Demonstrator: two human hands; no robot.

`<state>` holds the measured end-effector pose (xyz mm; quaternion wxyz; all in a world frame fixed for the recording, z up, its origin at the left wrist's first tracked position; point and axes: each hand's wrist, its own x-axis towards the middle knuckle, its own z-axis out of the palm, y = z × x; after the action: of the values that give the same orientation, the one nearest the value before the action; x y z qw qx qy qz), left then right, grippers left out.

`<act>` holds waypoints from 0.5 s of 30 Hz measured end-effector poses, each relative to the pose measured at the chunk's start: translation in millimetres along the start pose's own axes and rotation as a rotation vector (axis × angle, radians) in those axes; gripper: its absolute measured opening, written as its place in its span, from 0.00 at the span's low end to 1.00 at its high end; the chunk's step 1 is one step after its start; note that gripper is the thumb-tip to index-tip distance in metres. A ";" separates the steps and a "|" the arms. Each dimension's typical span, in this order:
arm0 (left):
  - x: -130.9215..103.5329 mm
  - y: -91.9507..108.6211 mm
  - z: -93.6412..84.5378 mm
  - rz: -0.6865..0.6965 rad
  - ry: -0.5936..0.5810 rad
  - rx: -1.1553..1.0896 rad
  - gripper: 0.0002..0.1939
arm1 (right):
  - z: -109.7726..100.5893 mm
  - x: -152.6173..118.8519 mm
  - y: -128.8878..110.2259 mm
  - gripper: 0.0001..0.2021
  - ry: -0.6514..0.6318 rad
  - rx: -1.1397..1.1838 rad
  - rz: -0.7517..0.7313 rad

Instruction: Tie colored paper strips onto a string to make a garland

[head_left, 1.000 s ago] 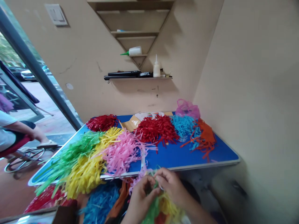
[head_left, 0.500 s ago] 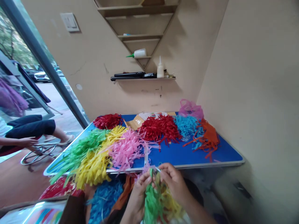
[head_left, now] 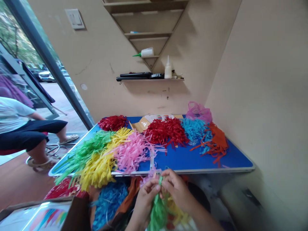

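Just past the table's front edge, low in the head view, my left hand [head_left: 147, 194] pinches a green paper tassel [head_left: 157, 213] near its top. Against it, my right hand [head_left: 175, 187] has its fingers closed on the same tassel's narrow top end. The green strips hang down below both hands. A yellow tassel [head_left: 179, 214] hangs beside it under my right hand, partly covered by my wrist. Pale pink strips [head_left: 150, 176] show behind my fingers. The exact spot where the fingertips meet is partly hidden.
On the blue table [head_left: 178, 162] lie fringed piles: green [head_left: 91, 149], yellow [head_left: 99, 168], pink [head_left: 132, 150], red [head_left: 166, 131], light blue [head_left: 192, 128] and orange [head_left: 218, 141]. A cardboard box [head_left: 79, 211] stands low left. A person [head_left: 21, 125] sits beyond the doorway side.
My right hand has moved in against my left at the tassel's top, and a thin white piece at its fingertips no longer shows. The seated person at left shows more fully.
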<state>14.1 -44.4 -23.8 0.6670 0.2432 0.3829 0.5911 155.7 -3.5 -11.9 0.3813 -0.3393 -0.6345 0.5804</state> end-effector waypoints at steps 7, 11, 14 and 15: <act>-3.5 -1.6 -0.9 -0.009 -0.002 0.017 0.18 | -0.2 -0.8 0.2 0.08 0.033 -0.030 0.018; -1.5 -2.3 -2.0 -0.003 0.006 -0.042 0.18 | -0.3 -1.9 -0.2 0.07 0.071 -0.025 0.016; 0.8 -2.3 -4.4 -0.006 0.021 -0.074 0.18 | -1.6 -2.8 -0.5 0.07 0.084 -0.033 0.008; 1.5 -2.2 -5.4 -0.007 0.021 -0.074 0.18 | -2.1 -2.9 -0.8 0.07 0.082 -0.039 0.008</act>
<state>11.1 -44.0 -29.0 0.6734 0.2111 0.3686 0.6051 159.0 -5.1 -11.2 0.3979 -0.3726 -0.6281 0.5553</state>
